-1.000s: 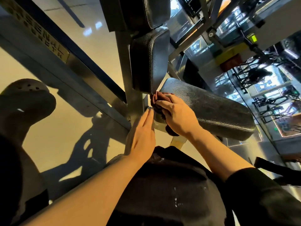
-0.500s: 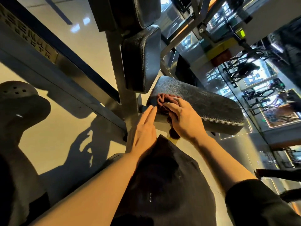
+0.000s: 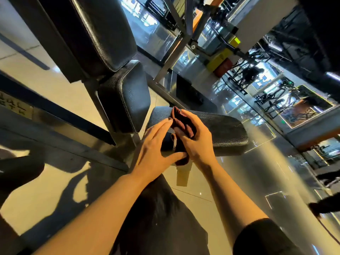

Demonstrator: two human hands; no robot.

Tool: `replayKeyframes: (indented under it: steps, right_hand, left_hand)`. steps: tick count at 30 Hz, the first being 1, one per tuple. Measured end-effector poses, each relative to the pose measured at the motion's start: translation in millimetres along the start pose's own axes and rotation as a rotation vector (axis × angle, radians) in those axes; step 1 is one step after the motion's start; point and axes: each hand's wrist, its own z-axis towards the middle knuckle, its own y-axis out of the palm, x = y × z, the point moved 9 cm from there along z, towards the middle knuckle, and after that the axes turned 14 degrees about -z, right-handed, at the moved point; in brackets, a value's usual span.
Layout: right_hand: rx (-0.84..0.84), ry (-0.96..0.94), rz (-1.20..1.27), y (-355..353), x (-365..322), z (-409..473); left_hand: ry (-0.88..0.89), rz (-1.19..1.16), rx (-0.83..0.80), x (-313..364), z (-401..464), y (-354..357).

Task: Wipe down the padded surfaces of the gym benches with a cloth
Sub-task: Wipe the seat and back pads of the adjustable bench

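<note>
A dark red cloth (image 3: 181,124) is bunched in my right hand (image 3: 197,142), which is closed around it just above the near end of the black padded seat (image 3: 224,129). My left hand (image 3: 156,151) touches the cloth from the left, thumb under its lower end and fingers stretched along it. Two black back pads stand upright to the left, a lower one (image 3: 128,100) and an upper one (image 3: 103,32). Both hands hide the seat's near corner.
The grey steel frame (image 3: 70,148) of the machine runs along the left, with its upright post behind the back pads. Glossy beige floor (image 3: 202,192) lies below. More gym machines (image 3: 272,100) crowd the far right. My dark clothing (image 3: 161,218) fills the bottom centre.
My right hand lifted the cloth off the seat's near end and gathered it. My left hand, flat beside the post before, moved right and took hold of the cloth's lower end. The view shifted closer.
</note>
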Motion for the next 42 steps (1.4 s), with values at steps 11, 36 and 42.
replayKeyframes:
  steps: [11, 36, 42]
  right_hand:
    - [0.071, 0.105, 0.023, -8.4, 25.0, 10.0]
    - [0.222, 0.076, -0.155, -36.8, 10.6, 43.7]
    - [-0.131, -0.076, -0.625, 11.1, 18.7, 26.7]
  left_hand:
    - [0.143, 0.058, -0.033, 5.1, 22.9, 19.0]
    - [0.040, 0.050, -0.100, -32.6, 63.7, 10.9]
    - [-0.037, 0.139, -0.170, -51.5, 41.2, 10.8]
